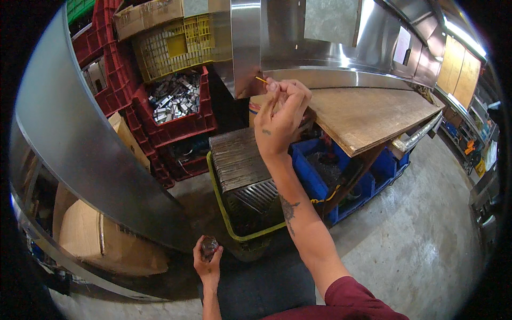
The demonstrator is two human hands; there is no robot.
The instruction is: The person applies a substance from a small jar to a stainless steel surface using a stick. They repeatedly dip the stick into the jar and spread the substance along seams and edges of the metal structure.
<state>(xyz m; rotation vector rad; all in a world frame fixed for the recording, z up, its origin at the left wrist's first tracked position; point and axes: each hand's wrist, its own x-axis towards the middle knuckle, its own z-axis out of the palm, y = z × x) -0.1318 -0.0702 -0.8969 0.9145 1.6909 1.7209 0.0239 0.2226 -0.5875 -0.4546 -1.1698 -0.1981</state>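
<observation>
My right hand (282, 109) is raised in front of me, fingers pinched on a thin yellow stick (261, 79). The stick's far end points at the lower corner of an upright shiny steel panel (246, 48); whether it touches the metal, I cannot tell. Low down and to the left, my left hand (207, 266) is wrapped round a small see-through container (209, 246). Its contents look dark and cannot be made out.
Red crates (176, 127) with small metal pieces stand at the left, behind a large curved steel sheet (101, 133). A yellow-green basket (234, 234) holds stacked flat strips. Blue bins (349, 205) sit beneath a wooden board (373, 114). A cardboard box (88, 234) lies lower left.
</observation>
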